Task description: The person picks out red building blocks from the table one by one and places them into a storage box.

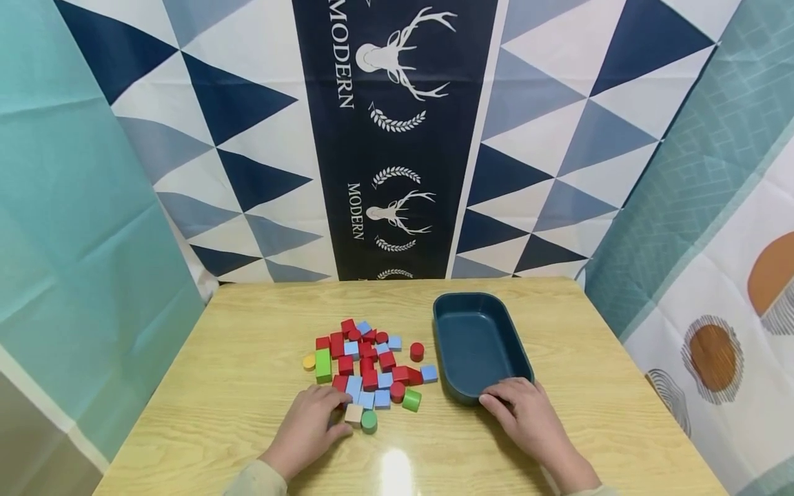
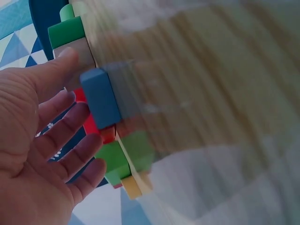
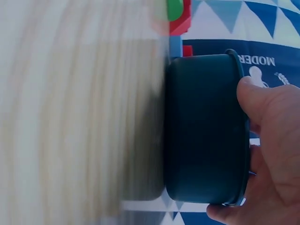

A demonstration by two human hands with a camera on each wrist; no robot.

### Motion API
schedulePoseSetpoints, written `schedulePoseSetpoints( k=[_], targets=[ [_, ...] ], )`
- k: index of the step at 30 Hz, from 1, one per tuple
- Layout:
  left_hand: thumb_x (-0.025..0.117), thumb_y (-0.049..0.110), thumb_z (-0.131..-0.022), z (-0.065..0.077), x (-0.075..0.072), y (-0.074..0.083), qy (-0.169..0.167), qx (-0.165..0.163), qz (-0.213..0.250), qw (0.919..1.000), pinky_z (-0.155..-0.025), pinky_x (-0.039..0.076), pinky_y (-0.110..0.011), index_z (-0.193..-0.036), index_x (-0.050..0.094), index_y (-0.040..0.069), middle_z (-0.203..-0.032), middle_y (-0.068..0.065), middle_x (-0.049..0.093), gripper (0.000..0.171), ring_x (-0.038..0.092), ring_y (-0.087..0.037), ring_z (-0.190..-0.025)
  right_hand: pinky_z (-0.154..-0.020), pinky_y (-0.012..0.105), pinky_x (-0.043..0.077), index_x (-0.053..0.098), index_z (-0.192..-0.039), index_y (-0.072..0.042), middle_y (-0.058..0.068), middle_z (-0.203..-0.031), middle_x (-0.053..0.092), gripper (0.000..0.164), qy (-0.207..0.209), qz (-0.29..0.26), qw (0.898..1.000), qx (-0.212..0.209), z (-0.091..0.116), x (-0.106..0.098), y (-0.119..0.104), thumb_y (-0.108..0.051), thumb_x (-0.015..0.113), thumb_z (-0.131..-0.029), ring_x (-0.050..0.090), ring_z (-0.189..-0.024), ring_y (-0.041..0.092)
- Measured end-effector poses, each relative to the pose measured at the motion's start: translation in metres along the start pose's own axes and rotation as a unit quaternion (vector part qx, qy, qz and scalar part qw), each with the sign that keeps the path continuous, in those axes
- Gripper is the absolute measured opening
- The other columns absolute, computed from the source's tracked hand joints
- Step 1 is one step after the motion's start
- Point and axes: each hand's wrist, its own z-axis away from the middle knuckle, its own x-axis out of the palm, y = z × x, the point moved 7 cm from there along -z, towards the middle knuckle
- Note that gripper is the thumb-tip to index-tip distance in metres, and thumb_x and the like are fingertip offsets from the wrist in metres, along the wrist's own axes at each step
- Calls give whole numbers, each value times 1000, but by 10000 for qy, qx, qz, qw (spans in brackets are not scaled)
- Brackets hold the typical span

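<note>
Near the front left of a pile of small wooden blocks point(image 1: 366, 360) is my left hand point(image 1: 310, 421), its fingers loosely spread. In the left wrist view its thumb overlaps a beige block point(image 2: 84, 52), and a blue block point(image 2: 100, 98) stands just in front of the fingers. A dark green cylinder point(image 1: 369, 422) sits beside the beige block. My right hand point(image 1: 527, 420) holds the near rim of a dark blue tub point(image 1: 476, 337). In the right wrist view the thumb lies at the tub's rim point(image 3: 243, 117) and the other fingers reach over it.
The pile is mostly red and light blue blocks, with a long green block point(image 1: 323, 366) and a yellow disc point(image 1: 309, 362) at its left. A light green cylinder point(image 1: 412, 400) lies between pile and tub. Patterned cloth point(image 1: 397, 138) hangs behind the wooden table point(image 1: 248, 324).
</note>
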Motion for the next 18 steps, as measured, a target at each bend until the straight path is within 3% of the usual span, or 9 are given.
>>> schedulePoseSetpoints(
  k=[3, 7, 14, 18],
  targets=[
    [86, 43, -89, -3, 2, 3, 4, 11, -17, 10000, -105, 52, -53, -123, 77, 18, -121, -1, 75, 44, 65, -25, -116, -91, 65, 54, 81, -91, -30, -14, -94, 77, 11, 105, -132, 9998, -54, 1, 0, -1, -22, 88, -87, 71, -96, 19],
    [83, 51, -90, -12, 3, 11, -41, 137, -74, 9999, -106, 51, -53, -122, 77, 19, -120, 1, 75, 45, 64, -23, -115, -90, 61, 55, 82, -90, -30, -16, -93, 77, 7, 97, -167, 9998, -33, 0, 2, -1, -25, 87, -89, 70, -96, 17],
    [76, 53, -96, -44, 6, 48, -244, 532, -96, 9982, -116, 48, -57, -131, 74, 17, -132, -6, 74, 50, 65, -30, -127, -88, 57, 55, 81, -89, -32, -20, -91, 75, 7, 103, -164, 9997, -142, -1, 4, -7, -27, 87, -88, 70, -95, 13],
    [80, 50, -94, -59, 12, 68, -274, 853, -437, 9950, -113, 52, -51, -130, 75, 18, -127, -3, 75, 48, 67, -26, -122, -89, 61, 56, 80, -87, -35, -21, -90, 74, 14, 79, -213, 9995, -224, -1, 7, -11, -25, 90, -85, 70, -95, 13]
  ],
)
